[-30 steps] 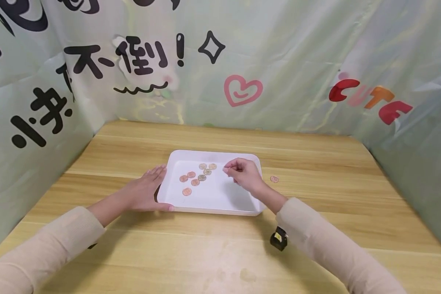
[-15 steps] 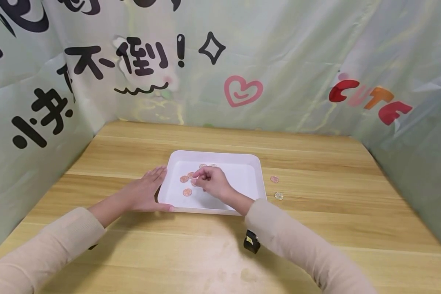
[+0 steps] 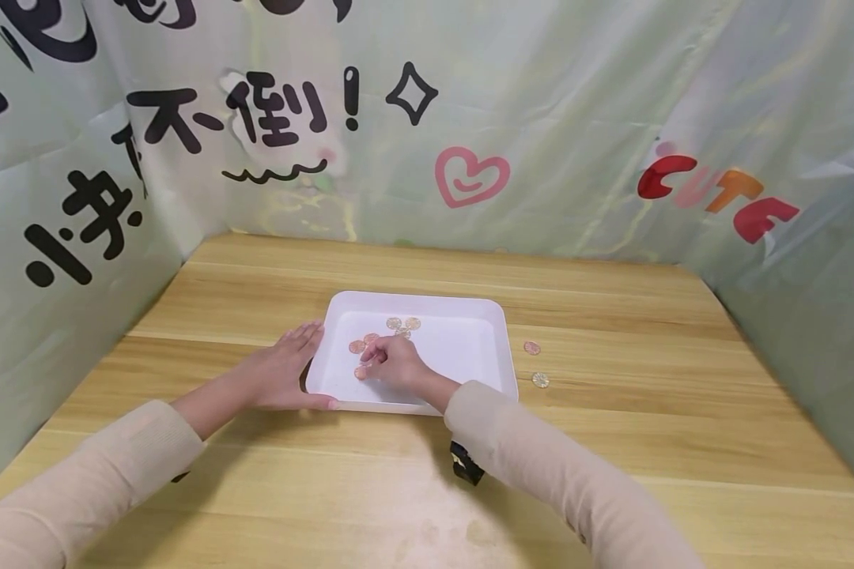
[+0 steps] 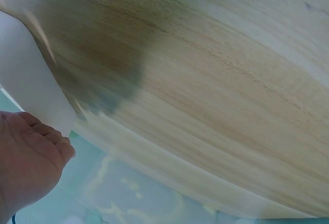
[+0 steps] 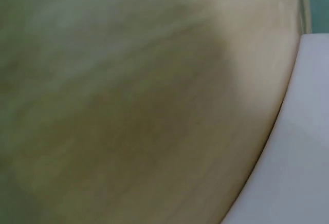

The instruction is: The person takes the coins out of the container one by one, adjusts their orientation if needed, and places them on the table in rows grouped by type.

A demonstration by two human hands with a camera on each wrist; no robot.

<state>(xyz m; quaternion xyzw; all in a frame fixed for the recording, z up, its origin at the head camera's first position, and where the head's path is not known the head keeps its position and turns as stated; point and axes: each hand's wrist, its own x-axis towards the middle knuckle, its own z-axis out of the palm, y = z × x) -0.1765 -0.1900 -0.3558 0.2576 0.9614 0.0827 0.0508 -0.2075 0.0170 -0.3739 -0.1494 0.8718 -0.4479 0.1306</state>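
Note:
A white tray (image 3: 473,336) lies on the wooden table, with several coins inside. My left hand (image 3: 285,375) braces its left side, fingers straight along the wall and thumb at the front edge. The left wrist view has that hand (image 4: 33,157) against the tray's white wall (image 4: 38,72). Over the tray's left half, my right hand (image 3: 398,365) has bent fingers, its fingertips right at a copper coin (image 3: 360,372); I cannot tell whether they pinch a coin. Other coins show behind it, including a copper coin (image 3: 357,346) and a gold-toned coin (image 3: 413,323).
Right of the tray lie a reddish coin (image 3: 532,348) and a paler coin (image 3: 539,380) on the table (image 3: 640,379). Printed cloth (image 3: 562,118) walls in the table's back and sides. A black wrist camera (image 3: 466,465) hangs below the right sleeve.
My right hand has moved left and toward me across the tray, from its right part to the coins at left. The paler coin beside the tray came into view. My left hand stays put.

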